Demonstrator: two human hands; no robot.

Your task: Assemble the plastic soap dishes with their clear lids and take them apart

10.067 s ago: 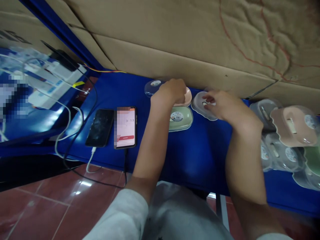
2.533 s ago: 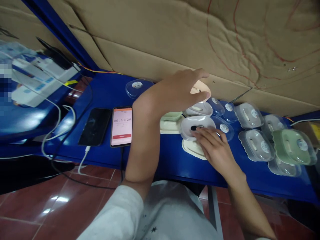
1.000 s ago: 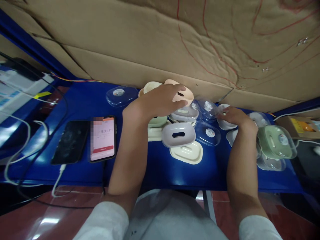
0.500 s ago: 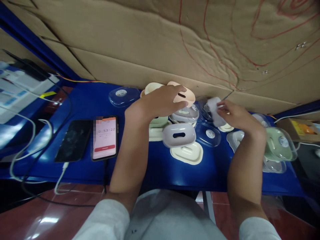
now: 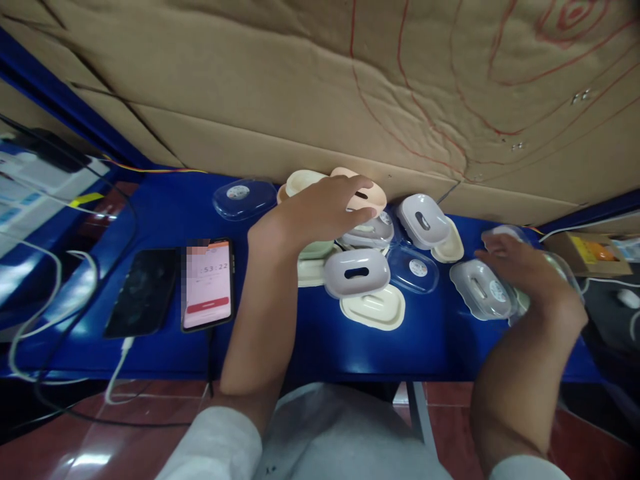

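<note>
My left hand (image 5: pixel 325 207) reaches to the back of the table, thumb and fingers around a peach soap dish (image 5: pixel 379 198) with a slot. A cream soap dish (image 5: pixel 303 180) lies beside it, partly behind the hand. My right hand (image 5: pixel 520 263) is open and somewhat blurred, above the covered dishes at the right; I see nothing held in it. Close to it sits a grey soap dish under a clear lid (image 5: pixel 483 290). Between the hands, a grey slotted soap dish (image 5: pixel 424 221) rests partly over a cream tray (image 5: pixel 450 243).
Another grey slotted dish (image 5: pixel 357 273) overlaps a cream insert (image 5: pixel 375 308) at the front. Clear lids (image 5: pixel 415 269) lie around, one at the back left (image 5: pixel 244 198). Two phones (image 5: pixel 207 287) with cables are on the left. Cardboard (image 5: pixel 250 87) walls the back; a small box (image 5: pixel 590 253) stands right.
My right hand has let go of the grey slotted dish, now set down at the back, and moved right to the covered dishes. My left hand stays at the peach dish.
</note>
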